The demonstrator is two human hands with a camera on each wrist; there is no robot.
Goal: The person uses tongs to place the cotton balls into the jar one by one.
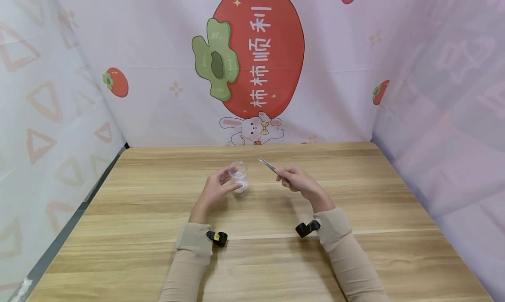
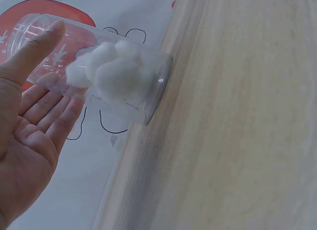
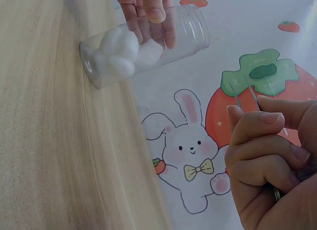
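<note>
A clear, lidless plastic jar (image 1: pixel 238 174) stands upright on the wooden table (image 1: pixel 252 267), with several white cotton balls (image 2: pixel 116 74) in its lower half. My left hand (image 1: pixel 216 187) holds the jar from its left side, thumb in front and fingers behind. To the right of the jar, my right hand (image 1: pixel 300 182) grips metal tweezers (image 1: pixel 268 165) between thumb and fingers. Their tips point up and left, apart from the jar mouth. In the right wrist view the two prongs (image 3: pixel 251 92) are spread with nothing between them.
A printed cloth backdrop (image 1: pixel 335 96) with a large persimmon (image 1: pixel 276 65) and a rabbit (image 1: pixel 252 129) hangs behind the table's back edge. Cloth walls (image 1: pixel 446 118) rise at both sides. Small black cameras (image 1: pixel 307 228) sit on both wrists.
</note>
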